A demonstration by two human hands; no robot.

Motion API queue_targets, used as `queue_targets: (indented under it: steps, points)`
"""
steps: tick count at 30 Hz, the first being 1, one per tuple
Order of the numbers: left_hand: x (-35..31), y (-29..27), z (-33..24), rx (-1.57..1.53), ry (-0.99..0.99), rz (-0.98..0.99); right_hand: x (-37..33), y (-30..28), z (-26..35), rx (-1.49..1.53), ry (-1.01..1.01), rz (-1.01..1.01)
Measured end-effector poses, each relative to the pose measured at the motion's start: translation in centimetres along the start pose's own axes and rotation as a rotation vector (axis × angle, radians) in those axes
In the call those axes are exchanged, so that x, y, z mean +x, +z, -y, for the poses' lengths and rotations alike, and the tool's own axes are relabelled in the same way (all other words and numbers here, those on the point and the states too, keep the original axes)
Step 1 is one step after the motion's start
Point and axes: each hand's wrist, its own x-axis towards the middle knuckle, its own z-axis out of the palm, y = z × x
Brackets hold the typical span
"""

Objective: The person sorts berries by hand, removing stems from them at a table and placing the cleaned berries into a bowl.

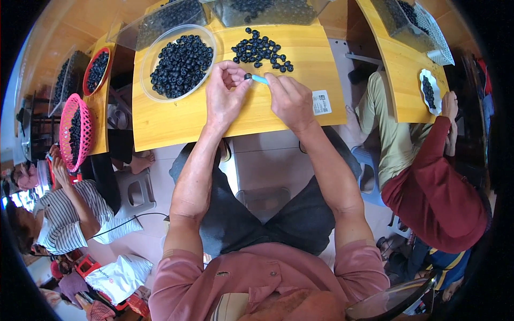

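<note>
My left hand (225, 91) pinches a small round black piece (248, 76) between thumb and fingertips, above the yellow wooden table (225, 120). My right hand (292, 99) grips a slim light-blue tool (260, 79), its end against that piece; the tip itself is too small to make out. Just beyond my hands, several loose black round pieces (257, 49) lie spread on the tabletop, some showing a pale spot. To the left stands a clear round plastic bowl (145, 85) heaped with black pieces (182, 64) of the same kind.
Two clear bins (126, 36) (219, 18) of black pieces line the table's back. A white printed card (321, 102) lies right of my right hand. Co-workers sit either side: one near a pink basket (89, 136), another with a white dish (436, 88).
</note>
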Motion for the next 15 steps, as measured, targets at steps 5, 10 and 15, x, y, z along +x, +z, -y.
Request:
queue_targets:
  steps: [5,10,15]
  points:
    - [-0.3,0.0,0.4,-0.07,0.01,-0.029,-0.1,0.0,0.2,-0.001,0.003,0.004]
    - [-0.8,-0.9,0.4,-0.285,0.042,-0.04,0.0,0.2,-0.2,-0.045,0.084,0.034]
    - [-1.7,-2.4,-0.3,-0.27,0.075,-0.06,0.1,0.2,-0.4,-0.064,0.108,0.058]
